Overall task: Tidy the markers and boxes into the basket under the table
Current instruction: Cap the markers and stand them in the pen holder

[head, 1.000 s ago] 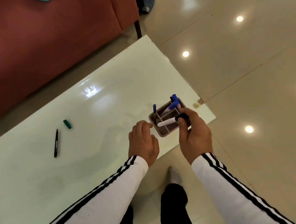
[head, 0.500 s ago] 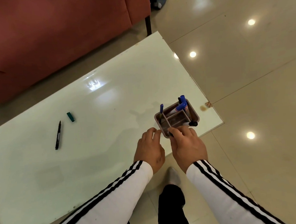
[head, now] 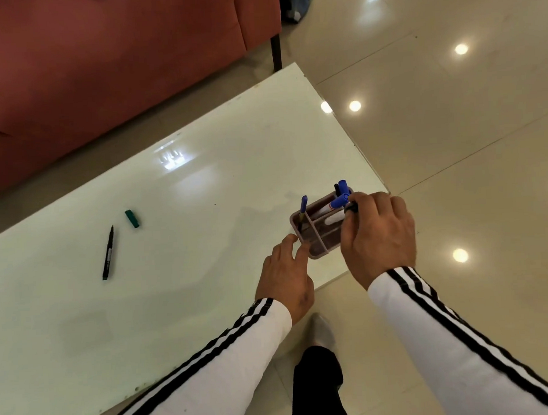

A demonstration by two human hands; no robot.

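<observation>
A mauve divided box (head: 317,250) stands near the table's right front corner. Blue markers (head: 342,193) and a blue pen (head: 303,206) stick up from its compartments. A white marker (head: 334,218) with a black cap lies slanted in the box. My right hand (head: 380,233) reaches over the box's right side, and its fingertips pinch the marker's black cap end. My left hand (head: 286,278) rests at the table's front edge, its straight fingers touching the box's near left corner. A black pen (head: 107,252) and a green cap (head: 132,218) lie far to the left.
The white glossy table (head: 190,275) ends just right of the box, with shiny tiled floor (head: 454,150) beyond. A red sofa (head: 99,57) stands behind the table. My leg and foot (head: 318,357) show below the front edge.
The white marker came down from my raised right hand into the box. My right hand then shifted right to its cap end. My left hand moved up to the box's corner.
</observation>
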